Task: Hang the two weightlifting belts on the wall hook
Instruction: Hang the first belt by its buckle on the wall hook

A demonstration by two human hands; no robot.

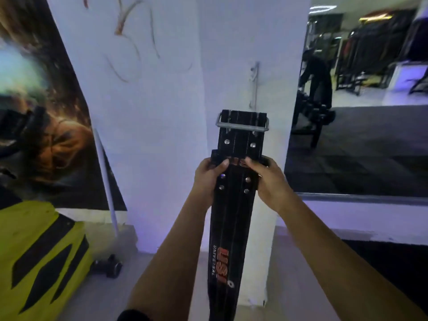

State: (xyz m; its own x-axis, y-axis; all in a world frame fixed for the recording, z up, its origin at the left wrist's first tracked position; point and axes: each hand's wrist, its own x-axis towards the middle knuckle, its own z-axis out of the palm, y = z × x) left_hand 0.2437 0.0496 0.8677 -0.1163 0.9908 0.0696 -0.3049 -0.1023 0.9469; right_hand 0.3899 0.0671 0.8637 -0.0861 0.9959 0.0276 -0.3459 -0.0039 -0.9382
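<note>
A black weightlifting belt (231, 218) with red lettering hangs down in front of me, buckle end up. Its metal buckle (243, 126) sits at the top, just below a thin metal wall hook (254, 82) fixed to the white pillar. My left hand (208, 177) grips the belt's left edge below the buckle and my right hand (266, 179) grips its right edge at the same height. A second black layer shows behind the belt at my fingers; I cannot tell if it is a separate belt.
The white pillar (162, 112) stands straight ahead. A large mirror (359, 100) on the right reflects gym racks and a person. A dark poster (41, 112) covers the left wall. Below left are a yellow-and-black padded object (34, 262) and a small dark dumbbell (108, 266).
</note>
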